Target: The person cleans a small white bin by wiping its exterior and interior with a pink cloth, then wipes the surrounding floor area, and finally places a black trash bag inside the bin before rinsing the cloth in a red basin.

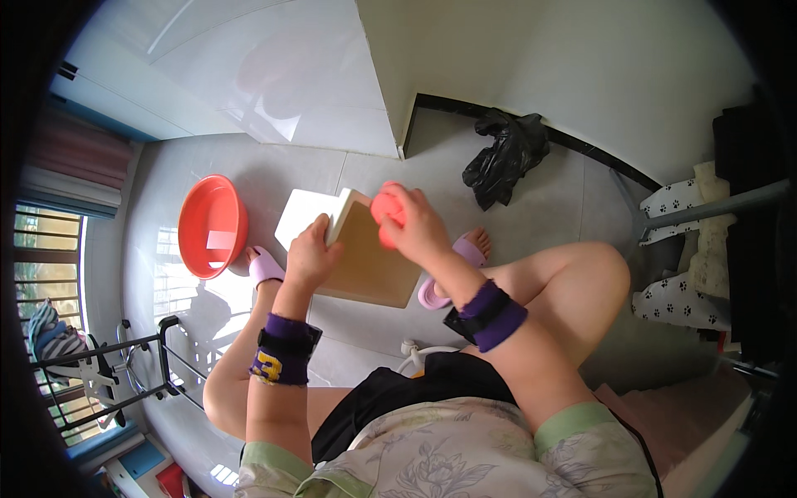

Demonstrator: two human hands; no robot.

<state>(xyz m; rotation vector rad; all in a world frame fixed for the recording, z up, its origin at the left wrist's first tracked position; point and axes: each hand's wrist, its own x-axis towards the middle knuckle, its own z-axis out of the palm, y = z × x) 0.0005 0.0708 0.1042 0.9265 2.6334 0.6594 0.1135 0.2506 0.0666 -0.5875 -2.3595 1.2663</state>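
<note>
A white box (pixel 373 261), open on the side facing me and beige inside, sits tilted between my feet. My left hand (pixel 313 251) grips its upper left rim, thumb on the inner side. My right hand (pixel 418 225) holds a coral-pink scrubbing brush or sponge (pixel 387 215) at the box's upper right edge. The fingers partly cover the pink thing, so its exact kind is unclear. Whether it touches the box cannot be told.
An orange-red plastic basin (pixel 195 239) stands on the tiled floor at left. A crumpled black plastic bag (pixel 507 152) lies by the wall. Pink slippers (pixel 266 266) are on my feet. A black metal rack (pixel 165 355) stands at lower left, and paw-print fabric (pixel 675 299) hangs at right.
</note>
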